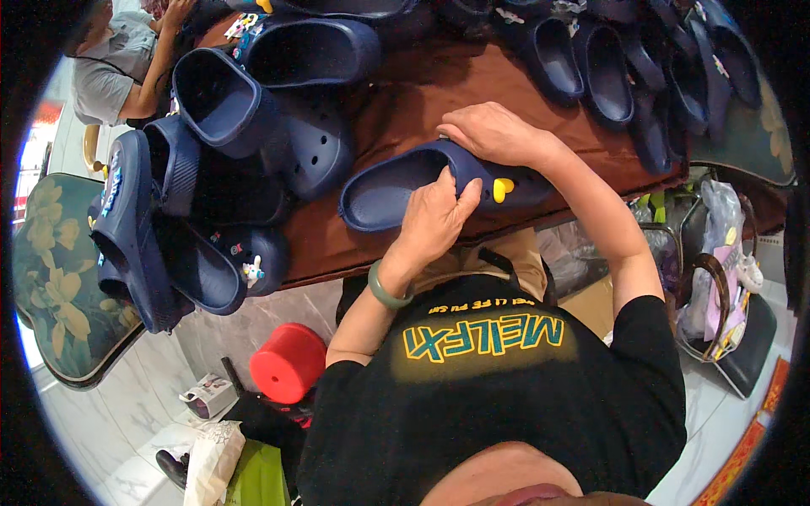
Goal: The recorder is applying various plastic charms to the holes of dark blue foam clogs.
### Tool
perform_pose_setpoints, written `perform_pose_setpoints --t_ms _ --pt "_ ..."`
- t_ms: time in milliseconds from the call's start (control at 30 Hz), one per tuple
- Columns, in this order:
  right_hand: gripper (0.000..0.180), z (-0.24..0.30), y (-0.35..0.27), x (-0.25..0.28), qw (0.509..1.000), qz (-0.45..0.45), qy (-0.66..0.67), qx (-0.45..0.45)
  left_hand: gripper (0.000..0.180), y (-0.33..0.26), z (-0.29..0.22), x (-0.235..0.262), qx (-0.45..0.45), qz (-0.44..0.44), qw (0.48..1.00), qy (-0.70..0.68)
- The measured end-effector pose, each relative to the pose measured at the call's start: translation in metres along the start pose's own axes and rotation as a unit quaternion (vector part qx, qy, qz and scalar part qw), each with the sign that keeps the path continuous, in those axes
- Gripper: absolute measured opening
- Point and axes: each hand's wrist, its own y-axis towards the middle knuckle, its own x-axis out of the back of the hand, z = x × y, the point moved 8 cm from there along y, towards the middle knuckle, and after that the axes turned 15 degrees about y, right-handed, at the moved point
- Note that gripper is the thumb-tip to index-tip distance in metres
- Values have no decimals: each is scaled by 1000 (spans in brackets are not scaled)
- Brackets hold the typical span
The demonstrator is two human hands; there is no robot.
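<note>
Navy clog (392, 187): in the head view, on the brown cloth (405, 110), heel end leftward, both hands at its middle.
Left hand (439, 215): thumb and fingers closed on the opening's rim, beside the yellow charm (503, 191).
Right hand (494, 135): against the far side; I can't tell how tightly.
Hard to see: right hand's underside, dark toe.

Wearer's hands (433, 218) (494, 133): 2; 1 held clog (384, 192), over 10 other clogs (316, 148); 1 bangle (386, 292); 1 red stool (285, 364).

Both forearms (603, 211) converge, left hand (432, 221) with bent fingers (445, 187), right hand (499, 135) arched farther forward.
</note>
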Motion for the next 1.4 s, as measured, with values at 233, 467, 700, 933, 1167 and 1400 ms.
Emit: perform_pose_setpoints --t_ms 233,467,700,933,1167,1400 --pt "31 -3 9 1 997 66 -18 -36 32 1 2 1 -6 -11 1000 -16" --pt "37 -56 8 -4 962 55 170 -208 36 -10 -3 -6 -17 31 998 -57" --pt "43 -71 -5 36 982 15 101 -161 34 -1 5 -10 -8 11 990 -140" --pt "52 -54 -95 41 937 -50 311 -149 33 1 10 -11 25 24 991 -133" --pt "51 -32 -119 20 959 -112 232 -121 32 0 7 -10 43 34 994 -100" --pt "30 -17 -111 30 968 -213 107 -81 33 1 5 -8 16 5 997 -69"
